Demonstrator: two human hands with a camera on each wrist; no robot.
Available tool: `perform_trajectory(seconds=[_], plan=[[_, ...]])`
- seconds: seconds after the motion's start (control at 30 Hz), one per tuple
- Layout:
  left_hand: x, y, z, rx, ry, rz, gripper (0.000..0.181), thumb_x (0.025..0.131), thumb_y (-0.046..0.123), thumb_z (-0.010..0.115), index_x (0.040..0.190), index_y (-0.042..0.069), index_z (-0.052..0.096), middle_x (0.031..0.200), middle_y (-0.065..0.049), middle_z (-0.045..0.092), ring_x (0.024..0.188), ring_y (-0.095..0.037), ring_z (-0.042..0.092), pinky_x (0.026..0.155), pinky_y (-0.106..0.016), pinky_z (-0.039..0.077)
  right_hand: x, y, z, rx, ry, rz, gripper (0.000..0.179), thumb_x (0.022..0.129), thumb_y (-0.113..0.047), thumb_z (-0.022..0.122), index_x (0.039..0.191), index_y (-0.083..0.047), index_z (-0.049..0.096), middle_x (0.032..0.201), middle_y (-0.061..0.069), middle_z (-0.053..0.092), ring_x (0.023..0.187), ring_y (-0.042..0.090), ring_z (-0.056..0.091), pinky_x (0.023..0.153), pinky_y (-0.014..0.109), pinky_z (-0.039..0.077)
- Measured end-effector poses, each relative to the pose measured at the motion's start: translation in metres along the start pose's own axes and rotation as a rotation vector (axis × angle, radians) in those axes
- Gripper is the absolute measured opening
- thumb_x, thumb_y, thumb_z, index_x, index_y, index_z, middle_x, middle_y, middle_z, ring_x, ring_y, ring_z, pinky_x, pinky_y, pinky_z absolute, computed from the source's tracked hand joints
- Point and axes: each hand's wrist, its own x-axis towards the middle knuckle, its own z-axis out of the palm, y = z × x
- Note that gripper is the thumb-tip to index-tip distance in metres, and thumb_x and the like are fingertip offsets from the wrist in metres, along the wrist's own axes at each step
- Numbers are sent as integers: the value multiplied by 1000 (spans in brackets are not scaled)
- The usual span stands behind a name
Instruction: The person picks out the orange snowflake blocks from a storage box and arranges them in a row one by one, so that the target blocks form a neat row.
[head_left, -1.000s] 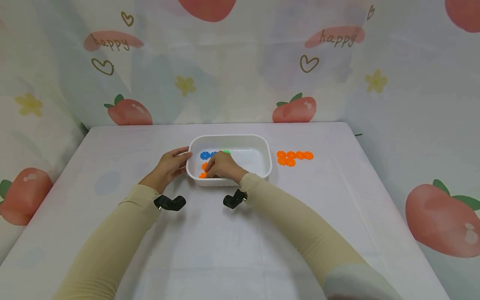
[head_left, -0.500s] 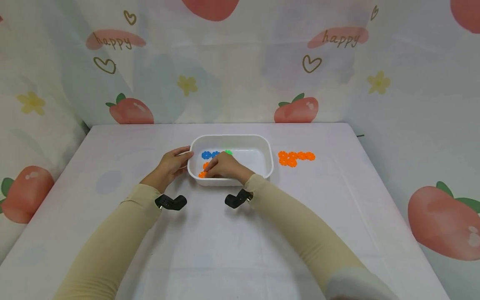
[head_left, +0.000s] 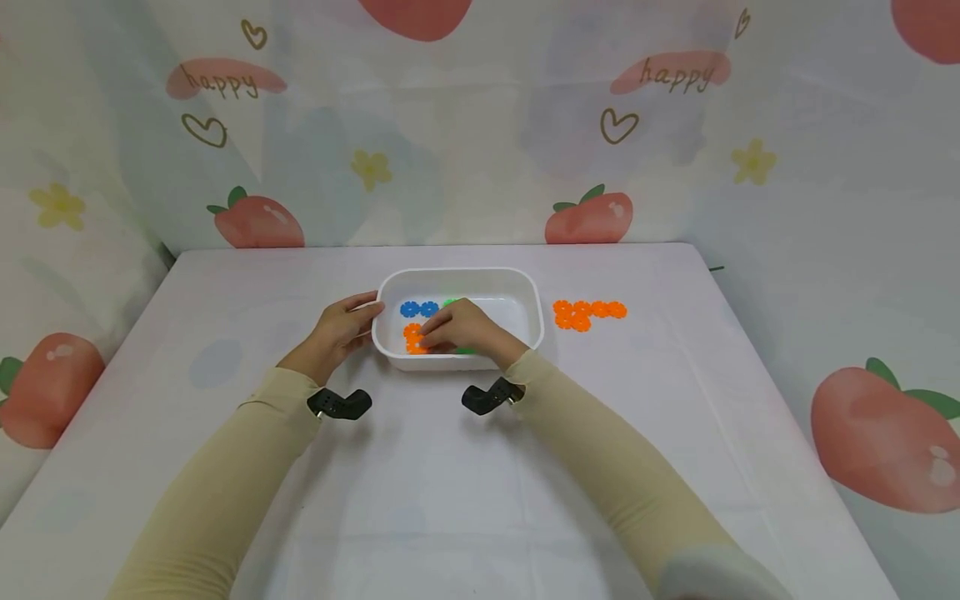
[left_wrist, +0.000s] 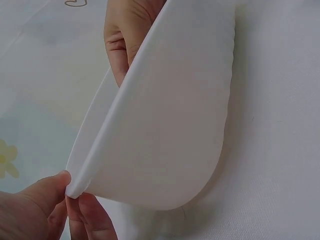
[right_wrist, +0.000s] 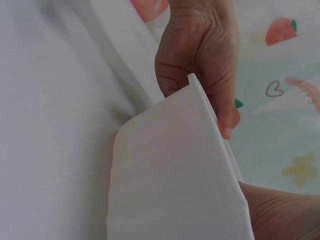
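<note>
A white plastic tub [head_left: 383, 346] sits in the middle of the table, with blue, green and orange flower-shaped plastic discs in it. My left hand [head_left: 339, 332] pinches the tub's left rim, thumb on top and fingers underneath, as the left wrist view also shows. Inside the tub, my right hand [head_left: 468, 327] reaches over the front wall, its fingertips right at the orange discs [head_left: 412, 332]. The blue discs [head_left: 419, 309] lie behind these. Green discs [head_left: 465, 351] show partly under the right hand. In the right wrist view the tub wall hides part of the right hand.
To the right of the tub, a group of orange discs [head_left: 581, 315] lies on the white table [head_left: 420, 500]. A patterned cloth backdrop [head_left: 480, 150] rises behind the table's far edge. Black wrist bands with cameras [head_left: 339, 405] hang below both wrists.
My right hand has moved a little to the right inside the tub, uncovering more of the orange and blue discs and some green. The left hand keeps its hold on the rim.
</note>
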Motion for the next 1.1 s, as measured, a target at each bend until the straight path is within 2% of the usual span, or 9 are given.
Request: perform_trajectory(seconds=[0.13, 0.5, 0.77, 1.1], plan=[[0, 0, 0, 1, 4, 0, 50, 99, 27, 61, 147, 21, 48, 143, -8, 54, 111, -20, 55, 85, -24, 44, -4, 2, -3, 50, -3, 18, 22, 82, -6, 79, 101, 3, 75, 90, 11, 74, 65, 10, 69, 67, 25, 57], [-1, 1, 2, 12, 24, -10, 49, 99, 29, 61, 146, 23, 49, 141, -7, 55, 114, -21, 54, 87, -25, 44, -16, 11, -17, 64, 22, 24, 20, 85, -8, 77, 103, 0, 75, 94, 12, 74, 71, 13, 71, 73, 27, 58], [-3, 0, 2, 15, 27, -4, 49, 99, 29, 60, 146, 23, 48, 141, -8, 55, 109, -19, 55, 89, -25, 44, -20, 19, -27, 139, 54, 47, 22, 85, -4, 75, 106, 3, 73, 98, 14, 74, 70, 12, 70, 73, 27, 58], [-2, 1, 2, 8, 19, -10, 50, 99, 29, 60, 147, 22, 48, 142, -9, 54, 106, -18, 55, 88, -25, 44, -27, 19, -38, 175, 71, 32, 24, 84, -2, 76, 106, 6, 72, 95, 13, 73, 73, 17, 70, 79, 34, 58]])
